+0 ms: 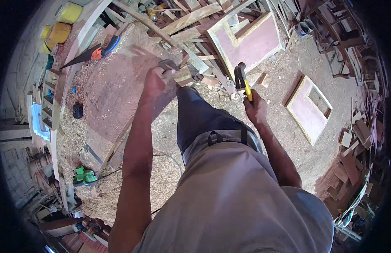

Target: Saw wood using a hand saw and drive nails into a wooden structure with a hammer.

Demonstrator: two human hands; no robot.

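Note:
My right hand (256, 110) is wrapped round the yellow handle of a claw hammer (241, 75), its dark head raised. In front of my left knee, the fingers of my left hand (155, 82) are closed on a dark blocky piece (168, 64) whose kind I cannot make out. Just right of these fingers is a short pale wooden block (183, 76); whether it is joined to the dark piece I cannot tell. Under my left hand lies the broad reddish-brown workbench top (115, 90), strewn with shavings.
A handsaw (92, 54) with an orange and blue handle lies at the bench's far left. Pink panels with wooden edging, one large (250, 46) and one smaller (307, 110), are ahead and right. Scrap timber (191, 19) is heaped beyond. A green power tool (84, 175) sits lower left, its cable trailing.

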